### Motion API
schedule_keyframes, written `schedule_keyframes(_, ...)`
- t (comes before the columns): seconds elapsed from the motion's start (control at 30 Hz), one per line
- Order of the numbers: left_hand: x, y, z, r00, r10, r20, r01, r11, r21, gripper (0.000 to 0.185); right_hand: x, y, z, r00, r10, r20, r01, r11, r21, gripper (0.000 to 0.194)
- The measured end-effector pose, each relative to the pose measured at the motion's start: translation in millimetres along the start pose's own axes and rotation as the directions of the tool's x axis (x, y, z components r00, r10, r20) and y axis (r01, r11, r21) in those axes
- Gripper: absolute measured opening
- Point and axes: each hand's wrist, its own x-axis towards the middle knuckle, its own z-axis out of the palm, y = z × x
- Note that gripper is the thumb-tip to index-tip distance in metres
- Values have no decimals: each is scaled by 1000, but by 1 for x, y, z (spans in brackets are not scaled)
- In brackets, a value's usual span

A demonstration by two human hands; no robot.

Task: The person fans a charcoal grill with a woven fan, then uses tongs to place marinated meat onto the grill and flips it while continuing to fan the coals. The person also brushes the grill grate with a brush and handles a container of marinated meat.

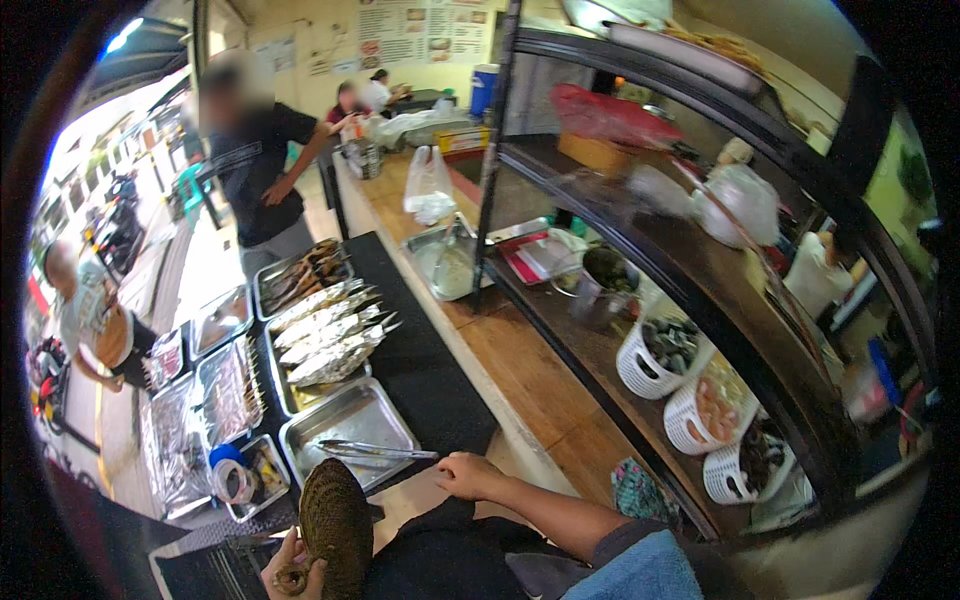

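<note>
My left hand (295,562) grips the handle of a woven hand fan (335,517), held upright at the bottom of the view. My right hand (471,476) is at the table's near edge with its fingers curled, close to the end of metal tongs (375,451). Whether it touches the tongs I cannot tell. The tongs lie across a stainless steel tray (349,420) that holds no food. Behind it, a second tray holds several foil-wrapped fish (330,334) with their tails sticking out. Farther back is a tray of grilled food (304,277).
Plastic-covered trays of skewers (229,390) line the left side, near a small tray with a blue-lidded container (234,480). To the right rises a black-framed shelf (592,206) with white baskets (652,367) of shellfish. A person in a dark shirt (259,165) stands beyond the table; another stands streetside.
</note>
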Motion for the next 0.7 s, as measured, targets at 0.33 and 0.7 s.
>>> schedule_keyframes(0.33,9,-43,44,853,327,408,-407,905,124,48,-155,25,14,976,168,-139,-156,983,97,32)
schedule_keyframes(0.7,3,-9,82,829,167,533,-245,966,79,48,-205,79,-4,892,251,-376,-257,966,34,39)
